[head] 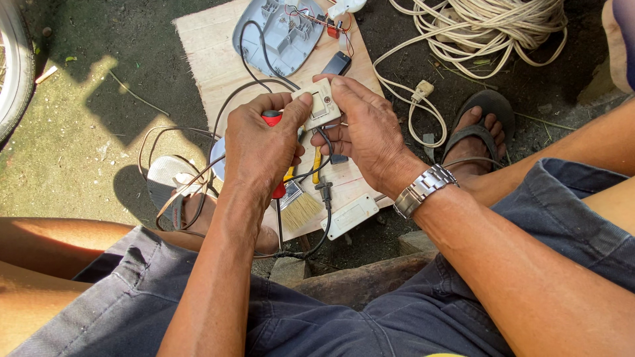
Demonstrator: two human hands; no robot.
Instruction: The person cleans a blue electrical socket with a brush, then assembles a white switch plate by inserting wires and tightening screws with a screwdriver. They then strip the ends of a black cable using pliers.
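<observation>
My left hand (259, 147) and my right hand (368, 129) together hold a small cream-white plastic switch box (320, 107) above a plywood board (213, 61). The left thumb presses the box's left edge, and the same hand also grips a red-handled tool (272, 119). The right hand's fingers wrap the box from the right and top. A steel wristwatch (423, 189) sits on my right wrist. A black cable (256, 61) runs from the hands up across the board.
On the board lie a grey plastic housing (278, 36), a paintbrush (299, 205), a white rectangular cover (349, 215) and a small black part (337, 63). A coil of cream cord (489, 26) lies on the ground upper right. My sandalled feet (477, 132) flank the board.
</observation>
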